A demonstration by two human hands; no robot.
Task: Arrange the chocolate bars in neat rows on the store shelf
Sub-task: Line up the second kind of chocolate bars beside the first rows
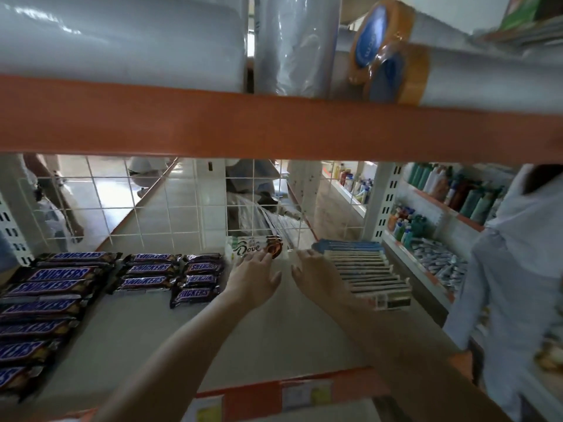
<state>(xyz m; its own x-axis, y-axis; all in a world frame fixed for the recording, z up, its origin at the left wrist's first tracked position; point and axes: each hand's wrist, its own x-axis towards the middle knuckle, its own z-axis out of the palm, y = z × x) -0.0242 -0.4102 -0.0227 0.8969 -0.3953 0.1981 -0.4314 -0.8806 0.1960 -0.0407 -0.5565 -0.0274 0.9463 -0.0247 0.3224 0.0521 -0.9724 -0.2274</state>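
A white Dove chocolate bar (253, 246) stands on edge at the back of the shelf (274, 324), against the wire grid. My left hand (254, 277) reaches toward it with fingers straight, the fingertips at its lower edge. My right hand (320, 277) lies open beside a row of flat bars standing on edge (365, 269) on the right. Snickers bars (54, 287) lie in rows on the left, with shorter Snickers rows (173, 275) in the middle.
An orange shelf beam (274, 129) crosses overhead, with white rolls (122, 41) above it. A wire grid (170, 205) closes the shelf's back. A person in a pale shirt (518, 269) stands at the right, by shelves of bottles (441, 190).
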